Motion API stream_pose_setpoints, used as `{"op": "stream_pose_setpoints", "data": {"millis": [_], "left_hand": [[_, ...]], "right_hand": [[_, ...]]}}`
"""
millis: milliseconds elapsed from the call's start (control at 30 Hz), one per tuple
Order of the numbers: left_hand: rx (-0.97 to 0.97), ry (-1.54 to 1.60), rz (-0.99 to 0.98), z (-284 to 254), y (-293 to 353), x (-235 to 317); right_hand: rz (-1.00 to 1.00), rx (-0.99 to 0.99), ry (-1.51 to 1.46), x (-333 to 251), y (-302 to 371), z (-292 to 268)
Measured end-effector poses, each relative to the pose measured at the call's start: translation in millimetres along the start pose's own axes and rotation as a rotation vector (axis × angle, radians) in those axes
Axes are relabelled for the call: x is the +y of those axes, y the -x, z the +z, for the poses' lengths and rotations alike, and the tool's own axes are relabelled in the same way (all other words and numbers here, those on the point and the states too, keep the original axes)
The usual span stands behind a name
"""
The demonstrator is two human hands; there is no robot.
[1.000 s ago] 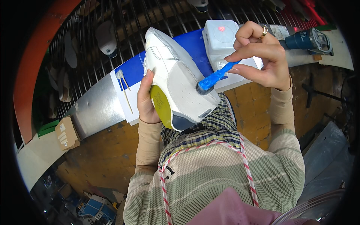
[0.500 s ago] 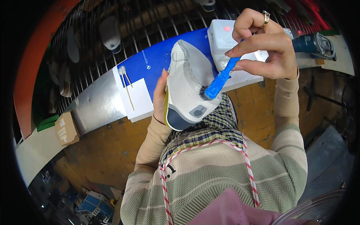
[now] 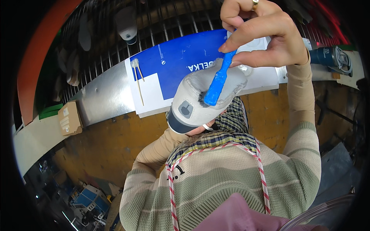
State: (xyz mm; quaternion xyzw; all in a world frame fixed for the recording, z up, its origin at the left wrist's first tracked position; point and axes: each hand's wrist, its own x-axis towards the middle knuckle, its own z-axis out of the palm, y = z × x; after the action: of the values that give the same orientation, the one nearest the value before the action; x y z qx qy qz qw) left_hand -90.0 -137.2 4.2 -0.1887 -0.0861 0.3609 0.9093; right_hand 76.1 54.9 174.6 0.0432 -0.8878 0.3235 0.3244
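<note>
My left hand holds a light grey shoe upper from beneath; most of its fingers are hidden under the shoe. The shoe is tilted, with its dark navy heel band toward my body and a grey patch on its near side. In my right hand a small blue-handled brush is pinched between thumb and fingers. Its dark bristles touch the shoe's side, at the edge of the greyer coated area. A ring shows on one right finger.
Beyond the shoe lie a blue sheet and white paper on a metal ledge. Cotton-tipped sticks rest on the paper. Another shoe sits on the rollers. A dark blue tumbler stands right; a cardboard box left.
The shoe has turned and tipped, its toe now lower and pointing away to the right. My left hand has shifted underneath it. My right hand and the brush have moved slightly left.
</note>
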Motion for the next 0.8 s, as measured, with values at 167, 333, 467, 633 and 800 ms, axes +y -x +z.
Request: {"op": "stream_pose_setpoints", "data": {"millis": [167, 333, 467, 633, 800], "left_hand": [[-0.035, 0.182, -0.197, -20.5, 9.5, -8.4], [-0.045, 0.248, -0.289, -24.3, 10.8, -13.6], [-0.041, 0.272, -0.326, -40.4, 16.5, -12.5], [-0.087, 0.381, -0.325, -64.9, 20.2, 13.9], [-0.175, -0.195, 0.223, -21.9, 7.2, 59.4]], "right_hand": [[-0.04, -0.062, -0.088, 11.2, -13.8, 5.7], [-0.052, -0.118, -0.083, 10.4, -24.0, 7.3], [0.039, -0.154, -0.109, 5.9, -23.7, 10.1], [0.111, -0.052, 0.047, -16.0, -15.7, 11.1], [0.428, 0.414, 0.355, -68.3, 13.9, 35.8]]}}
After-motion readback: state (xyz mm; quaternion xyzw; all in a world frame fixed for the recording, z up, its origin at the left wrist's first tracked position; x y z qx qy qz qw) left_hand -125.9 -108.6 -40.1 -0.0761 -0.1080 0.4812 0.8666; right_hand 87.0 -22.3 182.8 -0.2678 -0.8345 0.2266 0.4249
